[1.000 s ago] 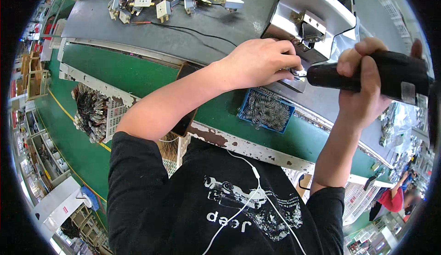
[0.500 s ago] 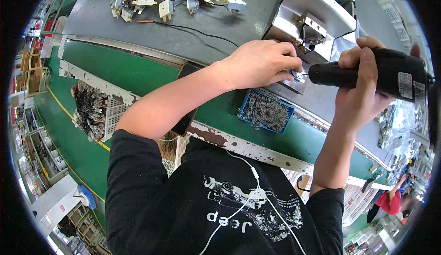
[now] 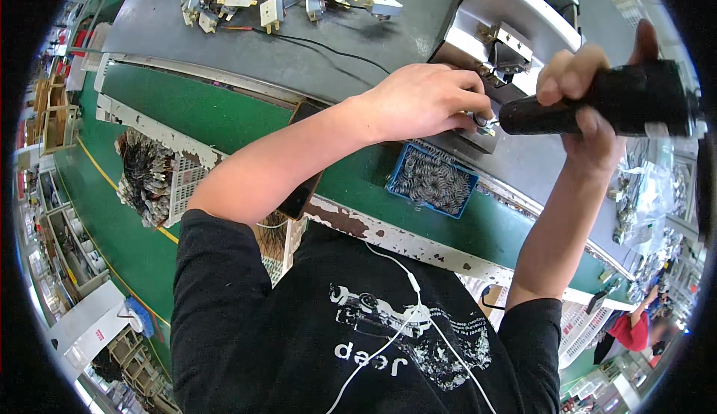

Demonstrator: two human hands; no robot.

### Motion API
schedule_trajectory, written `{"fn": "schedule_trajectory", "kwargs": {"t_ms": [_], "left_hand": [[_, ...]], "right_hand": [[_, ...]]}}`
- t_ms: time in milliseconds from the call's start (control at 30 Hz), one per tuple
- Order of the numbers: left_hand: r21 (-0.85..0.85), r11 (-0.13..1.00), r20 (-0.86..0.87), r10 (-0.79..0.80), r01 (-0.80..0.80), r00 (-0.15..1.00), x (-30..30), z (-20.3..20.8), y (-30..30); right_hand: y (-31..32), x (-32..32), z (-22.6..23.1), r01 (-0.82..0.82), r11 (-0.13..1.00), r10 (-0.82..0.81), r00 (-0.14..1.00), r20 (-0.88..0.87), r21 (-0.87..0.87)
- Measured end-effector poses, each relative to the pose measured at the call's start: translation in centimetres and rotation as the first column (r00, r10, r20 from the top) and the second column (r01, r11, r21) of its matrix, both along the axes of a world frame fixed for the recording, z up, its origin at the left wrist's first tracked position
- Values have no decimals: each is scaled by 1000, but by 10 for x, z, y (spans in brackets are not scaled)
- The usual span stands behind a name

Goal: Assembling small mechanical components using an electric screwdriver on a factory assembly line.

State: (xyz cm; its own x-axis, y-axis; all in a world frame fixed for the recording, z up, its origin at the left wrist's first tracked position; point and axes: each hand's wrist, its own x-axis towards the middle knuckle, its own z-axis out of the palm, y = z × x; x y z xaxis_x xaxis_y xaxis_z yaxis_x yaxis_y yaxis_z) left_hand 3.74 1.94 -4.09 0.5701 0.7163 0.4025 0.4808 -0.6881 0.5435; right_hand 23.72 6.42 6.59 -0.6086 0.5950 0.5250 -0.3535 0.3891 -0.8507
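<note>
My right hand [image 3: 594, 144] is wrapped round a black electric screwdriver [image 3: 635, 100], held level with its tip pointing left. The tip meets a small metal part [image 3: 484, 121] at the bench edge, which my left hand [image 3: 429, 104] pinches. My left fingers partly hide that part, so its kind is unclear. Just beyond them stands a shiny sheet-metal housing [image 3: 467, 44] with a switch-like block [image 3: 511, 48] mounted in it. Nearer to me is a blue tray [image 3: 390, 183] filled with small metal springs.
Several white switch-like parts with metal tabs [image 3: 270, 12] lie heaped at the far left of the grey bench [image 3: 157, 29]. A dark cable [image 3: 328, 50] runs toward my left hand. A phone [image 3: 299, 197] lies below my left forearm. Clear plastic bags [image 3: 646, 205] lie on the right.
My right hand has shifted its grip on the screwdriver, with fingers lifting and the rear of the tool turning slightly. My left hand stays nearly where it was.
</note>
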Motion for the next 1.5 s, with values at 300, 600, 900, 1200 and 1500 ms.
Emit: {"fn": "schedule_trajectory", "kwargs": {"t_ms": [300,600,900,1200,1500], "left_hand": [[-2,1000,-7,-8,8,1000,0,5,-3],[149,989,-45,32,-25,998,3,8,-5],[347,925,0,169,-158,986,17,45,-7],[545,707,345,300,-450,889,11,93,79],[-37,998,-128,40,-45,991,-5,25,-4]], "right_hand": [[-9,4,-1,70,998,-70,997,-28,-2],[-11,12,-6,114,990,-104,987,-122,78],[-56,25,36,473,877,-474,824,-310,-83],[-67,16,38,604,794,-598,755,-267,-69],[-50,-35,25,645,757,-652,754,-74,-106]]}}
